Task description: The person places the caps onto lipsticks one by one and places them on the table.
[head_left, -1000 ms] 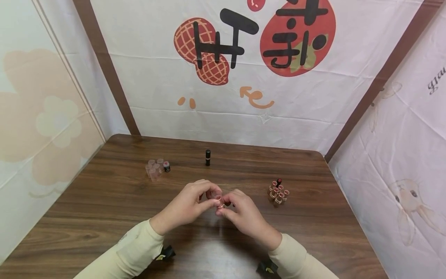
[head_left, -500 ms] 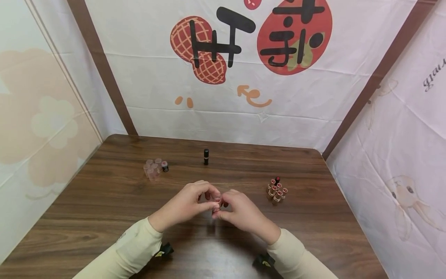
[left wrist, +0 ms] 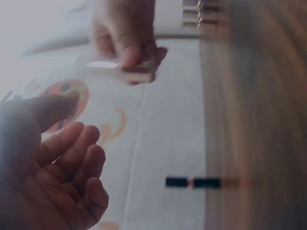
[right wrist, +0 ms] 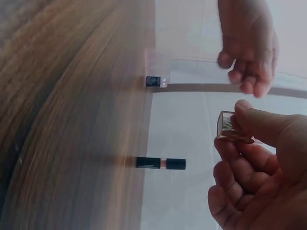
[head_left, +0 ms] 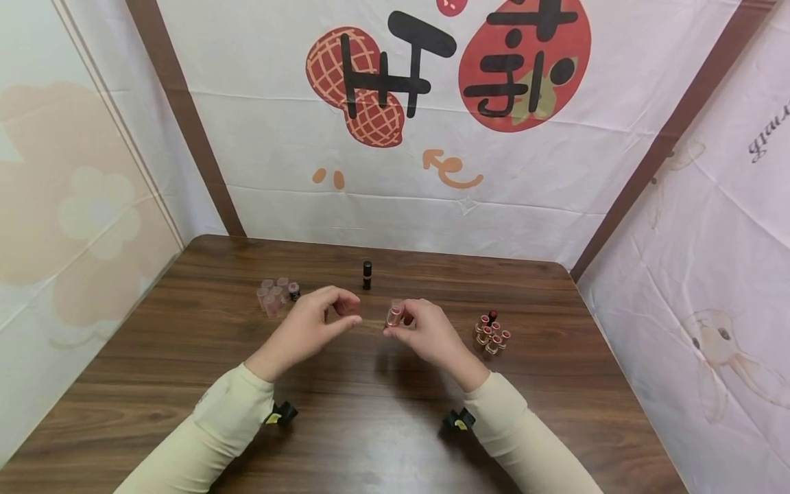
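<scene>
Between thumb and fingers, the right hand [head_left: 435, 337] pinches a small tube [head_left: 394, 315] with a clear top and a rose-gold lower part. The right wrist view shows its shiny metallic part [right wrist: 229, 126] under the thumb. To its left, the left hand [head_left: 308, 328] is held above the table, thumb and fingers apart with nothing between them. In the left wrist view its fingers [left wrist: 76, 148] are loosely bent, away from the tube. A black tube with a thin band [head_left: 367, 275] stands upright behind the hands.
On the brown wooden table [head_left: 382, 439], a cluster of clear caps [head_left: 271, 300] stands at the left beside a small dark piece [head_left: 294, 291]. Several rose-gold tubes [head_left: 492, 336] with red tops stand at the right, a black one with a red tip behind them.
Both hands have moved away from the body, toward the back of the table. The left hand has let go of the tube and moved left; the right hand still holds it.
</scene>
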